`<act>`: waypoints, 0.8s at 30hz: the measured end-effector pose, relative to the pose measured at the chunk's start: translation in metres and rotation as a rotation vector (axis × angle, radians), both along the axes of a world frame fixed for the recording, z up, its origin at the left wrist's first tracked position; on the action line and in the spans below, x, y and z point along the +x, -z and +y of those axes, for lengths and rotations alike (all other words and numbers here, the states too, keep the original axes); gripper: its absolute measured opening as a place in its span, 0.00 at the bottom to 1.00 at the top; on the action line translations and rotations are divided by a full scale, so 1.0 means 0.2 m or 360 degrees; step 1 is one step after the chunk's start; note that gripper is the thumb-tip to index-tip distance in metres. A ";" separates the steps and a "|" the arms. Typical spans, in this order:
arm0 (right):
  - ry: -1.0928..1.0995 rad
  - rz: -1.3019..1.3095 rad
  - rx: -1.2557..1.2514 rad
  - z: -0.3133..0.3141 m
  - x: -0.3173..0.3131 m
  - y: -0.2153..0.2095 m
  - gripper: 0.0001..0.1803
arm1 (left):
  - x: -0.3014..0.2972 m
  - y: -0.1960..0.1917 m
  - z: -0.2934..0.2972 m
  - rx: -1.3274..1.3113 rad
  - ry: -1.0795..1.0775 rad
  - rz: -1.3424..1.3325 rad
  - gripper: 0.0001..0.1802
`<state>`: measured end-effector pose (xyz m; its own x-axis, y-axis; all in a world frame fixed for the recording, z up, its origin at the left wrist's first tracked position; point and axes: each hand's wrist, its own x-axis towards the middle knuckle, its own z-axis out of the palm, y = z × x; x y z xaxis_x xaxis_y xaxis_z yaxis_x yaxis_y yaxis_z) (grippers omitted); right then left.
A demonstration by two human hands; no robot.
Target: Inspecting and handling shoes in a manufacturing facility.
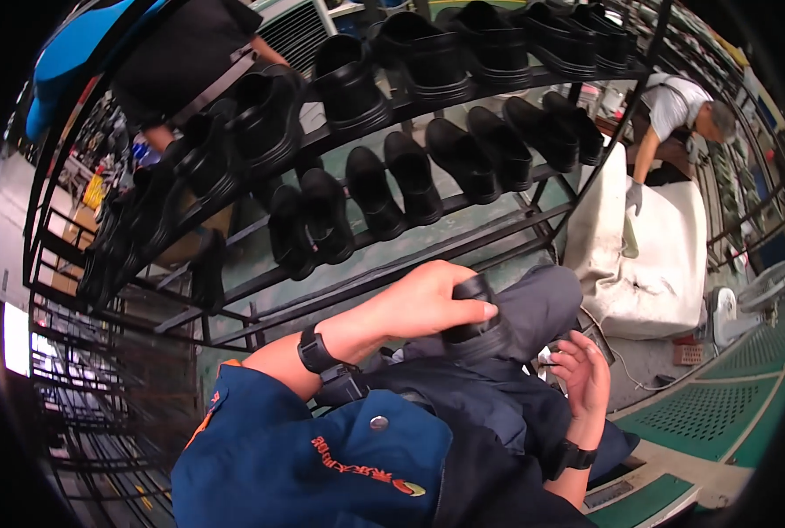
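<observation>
Fingers (463, 308) of left hand (423, 304) clenched over black shoe (478, 321) — held above lap, just below rack's (392, 264) lowest bar. Right hand (581, 374) open, palm up, fingers loosely curled beside shoe — contact not discernible. Black shoes (410, 176) ranged along rack shelves.

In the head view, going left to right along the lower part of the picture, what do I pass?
Blue sleeve → left wrist band → left hand → black shoe gripped by that hand → right hand, open → green grid floor mat.
</observation>
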<state>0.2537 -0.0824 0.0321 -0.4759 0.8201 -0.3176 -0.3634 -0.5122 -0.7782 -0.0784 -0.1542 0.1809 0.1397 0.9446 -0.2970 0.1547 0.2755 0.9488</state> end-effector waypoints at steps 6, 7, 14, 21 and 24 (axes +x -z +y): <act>0.0376 0.0042 -0.0100 0.05 0.18 0.17 0.23 | -0.23 -0.01 -0.22 -0.0134 0.0432 0.1586 0.25; 0.0376 0.0027 -0.0105 0.05 0.20 0.19 0.23 | -0.28 0.01 -0.26 -0.0270 0.0505 0.1769 0.25; 0.0454 0.0104 -0.0053 0.07 0.21 0.25 0.24 | -1.09 0.18 -0.63 -0.0724 -0.0305 0.2656 0.18; 0.0441 0.0001 -0.0102 0.02 0.12 0.24 0.23 | -1.15 0.51 -0.89 -0.0208 -0.0777 0.3102 0.32; 0.0387 -0.0074 -0.0152 0.00 0.06 0.17 0.20 | -0.91 0.47 -0.55 0.0407 -0.0698 0.2305 0.16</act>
<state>0.2663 -0.0829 -0.0016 -0.2513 0.8741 -0.4158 -0.4498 -0.4858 -0.7494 -0.2602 -0.2637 0.0872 -0.4115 0.8783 0.2432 0.9112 0.4026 0.0878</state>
